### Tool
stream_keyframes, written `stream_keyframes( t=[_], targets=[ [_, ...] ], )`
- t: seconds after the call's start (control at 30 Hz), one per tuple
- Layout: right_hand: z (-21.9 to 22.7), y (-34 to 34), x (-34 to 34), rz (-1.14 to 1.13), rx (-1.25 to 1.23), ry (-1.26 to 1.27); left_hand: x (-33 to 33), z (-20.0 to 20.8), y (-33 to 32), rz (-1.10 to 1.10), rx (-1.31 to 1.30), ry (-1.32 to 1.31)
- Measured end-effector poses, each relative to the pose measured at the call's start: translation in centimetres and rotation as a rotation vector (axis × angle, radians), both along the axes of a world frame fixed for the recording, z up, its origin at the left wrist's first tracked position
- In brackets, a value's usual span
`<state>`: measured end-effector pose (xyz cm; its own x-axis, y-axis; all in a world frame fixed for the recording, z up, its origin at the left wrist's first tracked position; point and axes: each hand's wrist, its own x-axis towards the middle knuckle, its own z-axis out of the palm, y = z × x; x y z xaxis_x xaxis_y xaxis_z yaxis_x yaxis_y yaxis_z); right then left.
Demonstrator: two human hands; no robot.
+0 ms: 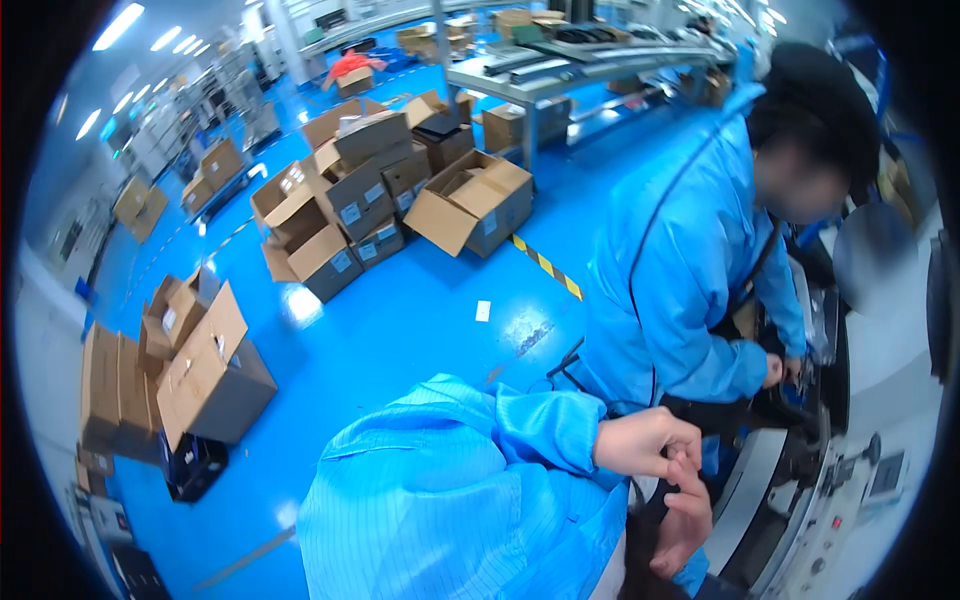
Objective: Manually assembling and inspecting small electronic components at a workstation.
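In front of my body, at the lower right of the head view, my two hands meet with their fingertips together. My left hand (pixel 645 442), at the end of a blue sleeve (pixel 550 425), is closed with its thumb and fingers bent into a pinch. Just below it, my right hand (pixel 684 525) has curled fingers, its fingertips against those of the left. Anything between the fingers is too small or too hidden to make out.
A co-worker in a blue coat (pixel 680 250) bends over a machine at the right. Near my hands is a panel with a small screen (pixel 887 474). Opened cardboard boxes (pixel 480 205) stand on the blue floor (pixel 400 330), ahead and left. Behind them is a metal workbench (pixel 530 90).
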<state>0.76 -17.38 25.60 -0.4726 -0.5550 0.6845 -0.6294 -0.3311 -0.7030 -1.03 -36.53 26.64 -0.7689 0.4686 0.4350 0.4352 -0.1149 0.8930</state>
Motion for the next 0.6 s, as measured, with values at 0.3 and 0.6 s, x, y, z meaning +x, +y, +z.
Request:
stream_keyframes(
  t=[0.3, 0.6],
  targets=[
    [7.2, 0.9, -1.0, -0.474, 0.455, 0.603, -6.9, 4.6, 3.1, -0.064, -0.035, 0.446],
    [4.5, 8.5, 3.0, -0.952, 0.629, 0.545, -9.3, 1.8, 16.1, -0.525, 0.073, 0.446]
  ],
)
